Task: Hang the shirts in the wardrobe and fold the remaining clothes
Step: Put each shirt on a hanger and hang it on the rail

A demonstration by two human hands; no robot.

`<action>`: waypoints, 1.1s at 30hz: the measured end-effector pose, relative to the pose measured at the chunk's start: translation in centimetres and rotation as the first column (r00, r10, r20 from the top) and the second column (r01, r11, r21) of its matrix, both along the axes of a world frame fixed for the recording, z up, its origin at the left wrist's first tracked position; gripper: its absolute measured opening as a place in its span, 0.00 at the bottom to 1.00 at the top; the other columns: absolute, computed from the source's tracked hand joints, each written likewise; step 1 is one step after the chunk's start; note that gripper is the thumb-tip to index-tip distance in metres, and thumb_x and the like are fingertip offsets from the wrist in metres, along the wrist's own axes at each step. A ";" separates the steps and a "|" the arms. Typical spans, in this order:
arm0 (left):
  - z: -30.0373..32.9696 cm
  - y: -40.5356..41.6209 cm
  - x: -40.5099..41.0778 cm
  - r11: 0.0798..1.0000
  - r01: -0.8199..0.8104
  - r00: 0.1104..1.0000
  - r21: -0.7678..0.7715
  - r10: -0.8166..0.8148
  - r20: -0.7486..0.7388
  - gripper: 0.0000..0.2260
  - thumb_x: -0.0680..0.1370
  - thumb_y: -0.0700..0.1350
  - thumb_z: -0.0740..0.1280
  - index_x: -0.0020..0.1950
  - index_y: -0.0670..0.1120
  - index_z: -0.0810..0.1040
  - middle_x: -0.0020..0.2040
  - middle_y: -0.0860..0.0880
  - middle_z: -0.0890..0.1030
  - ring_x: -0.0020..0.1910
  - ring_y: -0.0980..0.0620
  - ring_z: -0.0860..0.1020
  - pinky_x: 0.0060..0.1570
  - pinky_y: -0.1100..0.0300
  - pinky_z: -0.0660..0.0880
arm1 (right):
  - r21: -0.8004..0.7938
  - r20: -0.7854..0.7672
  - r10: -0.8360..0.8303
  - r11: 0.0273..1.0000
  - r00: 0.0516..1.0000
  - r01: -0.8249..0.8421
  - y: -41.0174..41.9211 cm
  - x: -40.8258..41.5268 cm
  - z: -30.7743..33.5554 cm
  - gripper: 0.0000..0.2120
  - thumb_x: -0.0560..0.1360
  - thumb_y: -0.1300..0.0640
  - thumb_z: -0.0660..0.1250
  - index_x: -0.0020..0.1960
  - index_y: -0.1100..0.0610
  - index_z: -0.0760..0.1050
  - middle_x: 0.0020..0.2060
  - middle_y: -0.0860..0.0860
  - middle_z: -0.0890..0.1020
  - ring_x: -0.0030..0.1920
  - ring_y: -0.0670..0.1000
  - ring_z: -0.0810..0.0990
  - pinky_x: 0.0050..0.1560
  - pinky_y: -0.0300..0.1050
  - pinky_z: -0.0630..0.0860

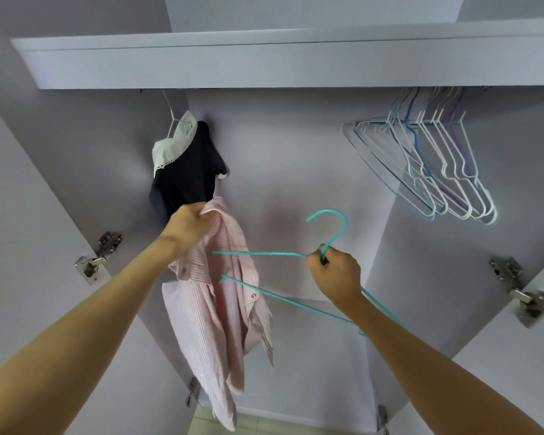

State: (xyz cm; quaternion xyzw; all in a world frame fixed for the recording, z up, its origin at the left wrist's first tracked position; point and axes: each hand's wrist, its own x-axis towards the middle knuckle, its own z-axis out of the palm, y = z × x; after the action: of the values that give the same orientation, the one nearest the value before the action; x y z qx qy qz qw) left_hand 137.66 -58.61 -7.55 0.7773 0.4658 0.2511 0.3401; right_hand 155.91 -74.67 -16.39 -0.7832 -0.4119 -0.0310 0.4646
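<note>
Pale lilac-grey back panel (296, 158) under a shelf board (201, 62). Metal hinges left (96, 258) and right (522, 293). Light floor tiles (264, 425) at bottom edge.

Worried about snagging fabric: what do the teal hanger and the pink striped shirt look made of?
The teal hanger: thin wire, seemingly smoothly plastic-coated, judging by its slim rod and even colour. The pink striped shirt: light woven cloth, probably cotton, matte, hanging in soft folds.

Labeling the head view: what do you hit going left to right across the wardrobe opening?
Left door hinge → dark garment with white collar → left hand gripping pink striped shirt → right hand holding teal hanger → bunch of empty hangers → right door hinge.
</note>
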 end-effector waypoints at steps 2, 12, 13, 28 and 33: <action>0.4 -1.1 1.0 0.997 0.048 0.998 0.057 -0.047 -0.033 0.13 0.78 0.43 0.60 0.34 0.47 0.72 0.32 0.49 0.73 0.33 0.51 0.70 0.37 0.59 0.68 | 0.004 0.009 0.042 0.999 0.999 -0.042 1.0 -0.9 0.0 0.11 0.66 0.53 0.56 0.29 0.58 0.63 0.24 0.64 0.68 0.29 0.57 0.62 0.33 0.46 0.61; -3.1 -3.0 -0.4 0.889 0.422 0.755 0.177 -0.236 -0.612 0.19 0.81 0.51 0.56 0.72 0.56 0.63 0.68 0.51 0.68 0.68 0.49 0.64 0.69 0.51 0.57 | 0.190 -0.055 0.070 0.980 0.996 -0.058 2.0 -3.5 1.1 0.13 0.67 0.57 0.59 0.28 0.60 0.59 0.24 0.58 0.61 0.29 0.57 0.58 0.32 0.47 0.59; -3.3 -2.8 -0.7 0.877 0.453 0.753 0.161 -0.280 -0.595 0.18 0.81 0.52 0.56 0.71 0.54 0.64 0.67 0.51 0.71 0.66 0.49 0.68 0.67 0.52 0.61 | 0.177 -0.064 0.074 0.982 0.995 -0.061 1.9 -3.6 1.0 0.14 0.69 0.58 0.60 0.28 0.60 0.59 0.24 0.58 0.61 0.29 0.57 0.58 0.32 0.47 0.59; -3.2 -4.0 -4.7 0.601 0.526 0.843 0.602 -0.273 -0.464 0.10 0.78 0.46 0.61 0.50 0.38 0.73 0.43 0.43 0.79 0.39 0.43 0.77 0.43 0.66 0.62 | -0.251 -0.604 0.597 0.487 0.528 -0.837 3.3 -3.4 3.3 0.03 0.75 0.58 0.66 0.48 0.56 0.74 0.39 0.50 0.77 0.40 0.46 0.76 0.43 0.41 0.74; -2.1 -5.2 -4.6 0.411 0.488 0.871 0.770 -0.290 -0.397 0.07 0.71 0.41 0.58 0.45 0.39 0.71 0.34 0.42 0.77 0.31 0.46 0.74 0.39 0.62 0.64 | -0.438 -0.016 0.718 0.621 0.696 -0.650 4.7 -7.4 4.2 0.08 0.75 0.55 0.59 0.38 0.54 0.67 0.31 0.48 0.71 0.31 0.48 0.71 0.32 0.42 0.65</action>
State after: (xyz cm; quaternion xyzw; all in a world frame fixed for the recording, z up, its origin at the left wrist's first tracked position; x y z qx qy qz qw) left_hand 133.05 -63.79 -9.66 0.9489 0.1183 0.2799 -0.0856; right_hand 148.55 -69.96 -12.17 -0.6403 -0.7120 0.1727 0.2307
